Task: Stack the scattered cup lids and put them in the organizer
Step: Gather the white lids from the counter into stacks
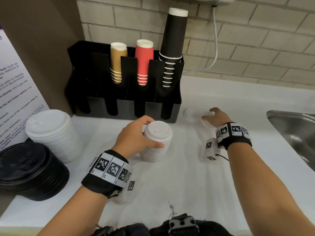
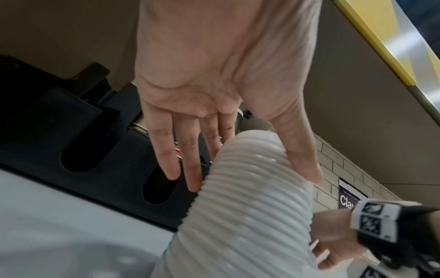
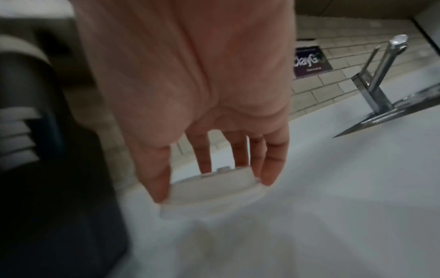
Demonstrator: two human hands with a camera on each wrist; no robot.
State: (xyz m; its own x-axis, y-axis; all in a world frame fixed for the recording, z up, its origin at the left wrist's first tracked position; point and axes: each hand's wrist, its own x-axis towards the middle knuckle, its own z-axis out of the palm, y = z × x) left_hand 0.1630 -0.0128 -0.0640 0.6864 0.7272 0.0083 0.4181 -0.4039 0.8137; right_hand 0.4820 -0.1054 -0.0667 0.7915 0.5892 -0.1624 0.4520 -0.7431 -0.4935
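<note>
My left hand (image 1: 154, 132) grips a tall stack of small white lids (image 1: 156, 150) standing on the white counter, thumb in front and fingers behind. In the left wrist view the same hand (image 2: 254, 180) wraps the ribbed stack (image 2: 238, 216). My right hand (image 1: 208, 114) reaches to the right of the black organizer (image 1: 122, 106) and pinches a single white lid (image 1: 205, 122) lying on the counter. Thumb and fingers of that hand (image 3: 214, 180) hold the lid (image 3: 209, 195) by its rim. Another loose white lid (image 1: 189, 114) lies just left of it.
Gold, red and black paper cups (image 1: 172, 48) fill the organizer's back slots; its front slots (image 1: 112, 106) look dark. A stack of larger white lids (image 1: 51, 133) and a stack of black lids (image 1: 29, 171) stand at the left. A steel sink (image 1: 293, 133) lies at the right.
</note>
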